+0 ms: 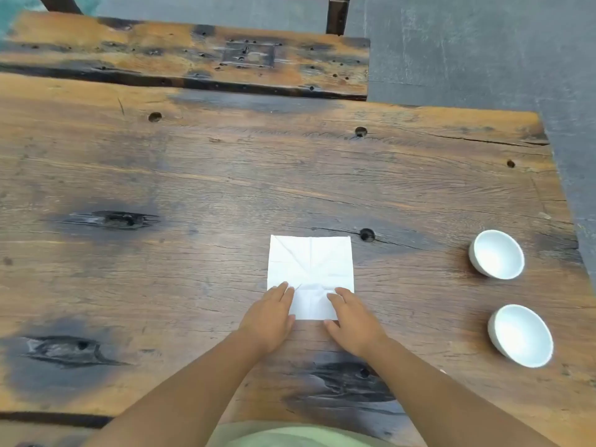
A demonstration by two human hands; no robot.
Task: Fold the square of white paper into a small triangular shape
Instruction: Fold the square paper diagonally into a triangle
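Hands: left hand (268,321) and right hand (353,322) lie flat, fingers together, pressing the near corners of the paper – neither pinches it.
Paper: white paper (310,269) lies flat on the wooden table (193,188), at twelve o'clock from both hands, creased with old fold lines crossing at its centre.
Progress: by my reading, the folding is barely begun – the sheet is open and square.
Risk: uneven pressure from one palm could skew the sheet, so the next crease lands off the diagonal.
Surroundings: far bowl (496,254) and near bowl (520,335) sit well apart at three o'clock; a bench (161,46) lies beyond at twelve.
Obstruction: nothing crowds the sheet.
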